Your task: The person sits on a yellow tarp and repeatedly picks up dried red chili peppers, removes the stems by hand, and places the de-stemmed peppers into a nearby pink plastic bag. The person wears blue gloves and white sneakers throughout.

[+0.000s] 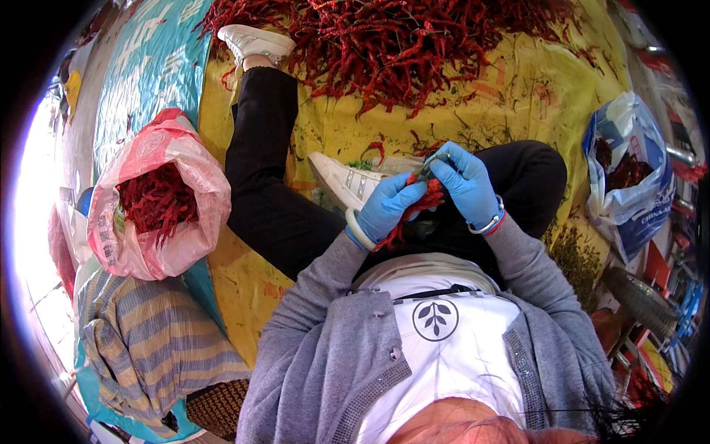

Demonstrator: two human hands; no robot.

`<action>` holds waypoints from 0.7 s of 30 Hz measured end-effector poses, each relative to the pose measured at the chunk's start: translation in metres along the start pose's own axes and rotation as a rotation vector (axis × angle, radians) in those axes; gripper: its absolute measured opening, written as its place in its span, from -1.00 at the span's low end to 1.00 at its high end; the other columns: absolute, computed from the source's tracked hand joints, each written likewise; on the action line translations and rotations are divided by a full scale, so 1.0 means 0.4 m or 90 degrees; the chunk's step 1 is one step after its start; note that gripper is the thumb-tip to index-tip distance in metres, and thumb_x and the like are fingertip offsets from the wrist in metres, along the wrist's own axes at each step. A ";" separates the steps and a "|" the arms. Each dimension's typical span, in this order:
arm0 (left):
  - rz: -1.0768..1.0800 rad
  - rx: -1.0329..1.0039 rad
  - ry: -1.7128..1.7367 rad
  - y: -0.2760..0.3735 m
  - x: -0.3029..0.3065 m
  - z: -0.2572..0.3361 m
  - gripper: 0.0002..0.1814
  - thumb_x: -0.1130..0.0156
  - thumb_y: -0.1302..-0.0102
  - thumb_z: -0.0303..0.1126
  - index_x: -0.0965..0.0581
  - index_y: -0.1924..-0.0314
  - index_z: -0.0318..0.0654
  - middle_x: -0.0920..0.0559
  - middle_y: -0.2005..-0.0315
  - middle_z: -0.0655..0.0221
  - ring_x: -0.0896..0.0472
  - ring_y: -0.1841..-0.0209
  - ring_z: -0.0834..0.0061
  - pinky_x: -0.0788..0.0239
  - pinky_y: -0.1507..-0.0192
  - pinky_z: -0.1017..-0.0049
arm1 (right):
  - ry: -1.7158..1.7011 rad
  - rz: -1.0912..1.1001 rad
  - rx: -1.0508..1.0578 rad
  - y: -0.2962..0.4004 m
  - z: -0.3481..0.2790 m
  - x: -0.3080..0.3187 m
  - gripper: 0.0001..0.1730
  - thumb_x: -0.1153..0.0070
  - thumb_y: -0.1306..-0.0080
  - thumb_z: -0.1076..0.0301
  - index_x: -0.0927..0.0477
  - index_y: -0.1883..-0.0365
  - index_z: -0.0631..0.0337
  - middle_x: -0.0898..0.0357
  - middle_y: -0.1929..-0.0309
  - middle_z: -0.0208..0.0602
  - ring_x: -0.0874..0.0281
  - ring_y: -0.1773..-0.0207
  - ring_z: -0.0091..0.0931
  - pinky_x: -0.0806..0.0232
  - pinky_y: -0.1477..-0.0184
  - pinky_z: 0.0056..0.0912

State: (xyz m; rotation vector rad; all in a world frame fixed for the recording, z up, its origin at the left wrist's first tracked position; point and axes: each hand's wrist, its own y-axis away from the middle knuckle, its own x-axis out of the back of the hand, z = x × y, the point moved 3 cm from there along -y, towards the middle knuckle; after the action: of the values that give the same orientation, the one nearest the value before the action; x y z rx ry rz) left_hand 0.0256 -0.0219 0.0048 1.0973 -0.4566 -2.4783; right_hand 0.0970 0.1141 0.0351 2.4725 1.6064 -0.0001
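Both hands wear light blue gloves and meet above my lap. My left hand [391, 205] is closed around a bunch of red chili peppers [430, 200], some hanging below the wrist. With bent fingertips, my right hand [465, 180] pinches the thin greenish stems [438, 159] at the top of the bunch. Beyond my feet lies a large heap of dried red chilies [388, 50] on a yellow plastic sheet [532, 119]. A few loose chilies [376, 149] lie near my folded foot.
At left stands a pink and white woven sack [213, 208] holding chilies, with a striped cloth [161, 327] below it. A blue and white bag [632, 216] with chilies stands at right. Below that bag are a small pile of stems [577, 261] and a rubber wheel [640, 299].
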 end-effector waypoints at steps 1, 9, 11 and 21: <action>-0.009 -0.022 0.002 0.005 -0.003 0.003 -0.71 -0.05 -0.41 -0.31 -0.52 -0.01 -0.34 -0.62 0.18 0.34 -0.59 0.24 0.62 -0.42 0.24 0.68 | 0.027 0.014 0.026 0.000 -0.002 -0.003 -0.88 -0.03 -0.36 0.38 -0.48 0.33 0.25 -0.46 0.45 -0.51 -0.30 0.39 -0.75 -0.23 0.31 -0.67; -0.133 0.013 -0.024 0.038 -0.060 0.053 -0.70 -0.06 -0.40 -0.28 -0.50 -0.01 -0.31 -0.61 0.24 0.37 -0.58 0.27 0.63 -0.50 0.23 0.60 | -0.494 0.101 -0.306 -0.005 0.139 -0.021 -0.90 0.08 -0.37 0.36 -0.42 0.35 0.13 -0.45 0.47 -0.45 -0.23 0.63 -0.67 -0.10 0.59 -0.70; -0.073 0.066 -0.008 0.031 -0.043 0.049 -0.68 -0.06 -0.40 -0.19 -0.51 0.03 -0.27 -0.59 0.32 0.42 -0.55 0.33 0.68 -0.46 0.29 0.67 | -0.482 0.019 -0.232 0.001 0.092 0.010 -0.88 0.12 -0.39 0.32 -0.43 0.30 0.13 -0.46 0.43 -0.44 -0.16 0.65 -0.69 -0.06 0.61 -0.70; -0.053 0.075 -0.033 0.026 -0.028 0.015 -0.59 -0.06 -0.38 -0.02 -0.46 0.03 -0.22 -0.57 0.36 0.44 -0.55 0.37 0.65 -0.47 0.35 0.63 | -0.135 -0.047 -0.108 -0.005 -0.019 0.001 -0.86 0.01 -0.41 0.33 -0.46 0.27 0.22 -0.47 0.42 -0.55 -0.36 0.38 -0.74 -0.27 0.29 -0.69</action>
State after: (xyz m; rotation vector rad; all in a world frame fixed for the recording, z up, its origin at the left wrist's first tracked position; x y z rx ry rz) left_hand 0.0305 -0.0249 0.0202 1.1205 -0.5910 -2.5866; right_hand 0.0946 0.1166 0.0422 2.2043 1.5385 -0.1275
